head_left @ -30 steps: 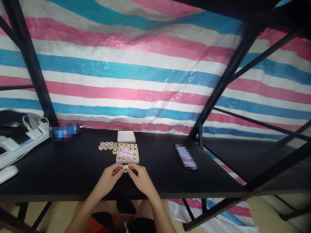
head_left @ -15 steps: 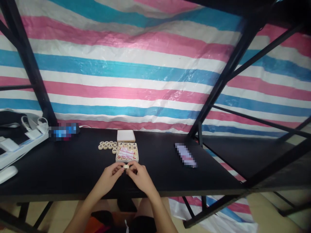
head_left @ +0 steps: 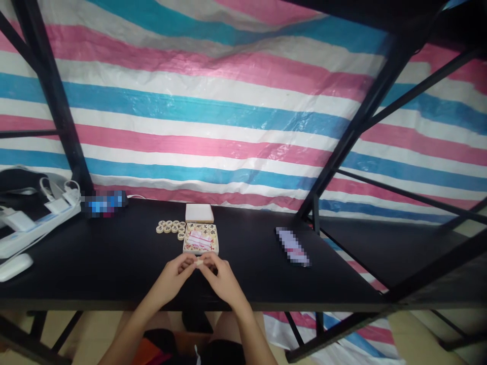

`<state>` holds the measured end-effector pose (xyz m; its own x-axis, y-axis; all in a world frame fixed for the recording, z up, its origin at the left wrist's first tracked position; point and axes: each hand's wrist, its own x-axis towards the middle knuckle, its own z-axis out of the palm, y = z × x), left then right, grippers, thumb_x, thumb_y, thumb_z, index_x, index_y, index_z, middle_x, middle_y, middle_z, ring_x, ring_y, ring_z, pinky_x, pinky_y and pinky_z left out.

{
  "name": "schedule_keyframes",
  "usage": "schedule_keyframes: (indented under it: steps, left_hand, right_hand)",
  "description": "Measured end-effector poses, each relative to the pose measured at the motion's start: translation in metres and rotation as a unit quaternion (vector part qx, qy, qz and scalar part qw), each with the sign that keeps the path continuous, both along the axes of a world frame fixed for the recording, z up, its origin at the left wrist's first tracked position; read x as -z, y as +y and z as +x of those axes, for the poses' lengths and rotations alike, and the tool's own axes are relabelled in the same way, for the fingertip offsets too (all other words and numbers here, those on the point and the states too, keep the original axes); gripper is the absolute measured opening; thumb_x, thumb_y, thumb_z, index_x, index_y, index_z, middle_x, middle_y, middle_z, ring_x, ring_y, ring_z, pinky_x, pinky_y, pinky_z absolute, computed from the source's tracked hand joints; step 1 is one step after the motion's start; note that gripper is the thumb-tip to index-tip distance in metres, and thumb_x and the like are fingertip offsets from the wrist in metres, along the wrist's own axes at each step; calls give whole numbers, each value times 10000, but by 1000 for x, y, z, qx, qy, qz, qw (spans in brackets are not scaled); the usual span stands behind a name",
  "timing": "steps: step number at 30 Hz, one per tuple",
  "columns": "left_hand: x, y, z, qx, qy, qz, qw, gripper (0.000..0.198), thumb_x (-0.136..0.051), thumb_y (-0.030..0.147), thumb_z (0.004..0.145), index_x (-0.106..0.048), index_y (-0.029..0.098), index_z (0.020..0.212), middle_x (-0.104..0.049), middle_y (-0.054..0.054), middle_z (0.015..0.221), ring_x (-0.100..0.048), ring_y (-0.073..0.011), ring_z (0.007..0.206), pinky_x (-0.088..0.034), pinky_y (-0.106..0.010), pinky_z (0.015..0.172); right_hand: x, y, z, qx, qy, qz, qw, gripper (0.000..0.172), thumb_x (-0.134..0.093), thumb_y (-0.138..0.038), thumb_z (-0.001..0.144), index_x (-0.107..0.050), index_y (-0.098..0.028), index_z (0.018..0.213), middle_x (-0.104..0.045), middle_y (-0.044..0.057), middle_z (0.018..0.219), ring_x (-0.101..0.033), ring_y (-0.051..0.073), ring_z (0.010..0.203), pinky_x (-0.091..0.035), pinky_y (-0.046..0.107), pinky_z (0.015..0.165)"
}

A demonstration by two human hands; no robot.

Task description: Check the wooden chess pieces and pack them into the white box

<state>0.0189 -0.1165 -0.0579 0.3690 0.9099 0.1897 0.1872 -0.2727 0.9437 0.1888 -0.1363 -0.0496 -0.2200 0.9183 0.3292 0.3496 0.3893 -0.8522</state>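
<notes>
Left hand point(head_left: 175, 269) and right hand point(head_left: 217, 270) pinched on a small pale piece point(head_left: 199, 262), I hold it between the front edge of the smooth black table point(head_left: 251, 253) and an open, squarish box point(head_left: 192, 251) of round discs point(head_left: 212, 227).

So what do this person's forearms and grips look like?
The left grip and right grip are ungloved human hands. The left forearm and right forearm show no sleeve, watch, bracelet or marking. Rings cannot be ruled out at this size.
</notes>
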Motion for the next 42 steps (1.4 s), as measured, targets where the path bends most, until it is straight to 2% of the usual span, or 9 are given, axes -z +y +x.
schedule_keyframes:
  steps: [3,6,13,15,18,23,29,33,42]
  left_hand:
    - [5,2,1,-20,0,4,1000,179,-548,311,801,-591,182,918,-640,-24,821,-593,-156,705,-454,-249,627]
    - [7,3,1,-37,-15,-2,999,266,-564,281,770,-555,180,1016,-630,-19,814,-588,-145,670,-446,-243,600]
    - [0,-1,0,-45,24,17,999,177,-549,263,770,-638,169,891,-650,-50,887,-573,-156,715,-448,-244,619]
    - [-1,-1,0,-50,12,6,999,216,-544,292,783,-635,168,934,-653,-54,895,-582,-164,734,-463,-256,653]
    - [-3,-2,-1,-43,-4,-14,999,245,-523,337,812,-629,167,953,-660,-48,860,-598,-175,756,-472,-268,695]
    - [-1,0,-2,-24,-17,-17,999,202,-550,338,803,-625,172,890,-667,-48,847,-610,-182,764,-471,-270,699]
    - [5,3,0,-55,-28,-11,998,372,-598,293,743,-573,164,1091,-632,-22,777,-595,-164,705,-459,-252,630]
    - [5,3,0,-55,-9,-8,998,295,-607,270,731,-629,166,1006,-647,-28,799,-582,-156,693,-454,-251,623]
    - [4,2,-4,-33,21,33,999,152,-567,238,776,-662,188,883,-671,-34,862,-600,-177,778,-458,-264,682]
  right_hand:
    - [4,1,0,4,14,-12,1000,159,-507,-248,862,-554,-218,1011,-696,6,821,-639,150,709,-465,236,653]
    - [8,3,0,6,13,-15,1000,244,-530,-211,834,-530,-223,1078,-691,9,861,-634,147,717,-467,235,646]
    - [11,7,0,55,-31,48,997,78,-546,-175,797,-599,-204,846,-599,17,864,-571,144,773,-434,214,626]
    - [12,7,1,69,-29,49,996,61,-544,-187,806,-588,-200,845,-564,-4,779,-540,130,697,-419,209,605]
    - [11,6,1,39,-22,23,999,70,-514,-215,845,-576,-205,875,-524,-47,628,-497,110,571,-395,203,573]
    - [7,3,-1,-8,0,21,1000,101,-516,-213,844,-590,-214,913,-653,-7,790,-597,131,691,-422,211,616]
    - [7,3,-1,5,4,7,1000,69,-539,-248,840,-585,-210,875,-660,0,803,-613,137,709,-458,226,652]
    - [9,5,-1,4,27,-16,1000,219,-560,-222,819,-571,-222,1038,-693,11,865,-634,142,702,-482,243,662]
    - [12,7,0,23,-21,-5,1000,65,-594,-181,756,-607,-205,815,-641,-17,735,-602,134,669,-431,212,588]
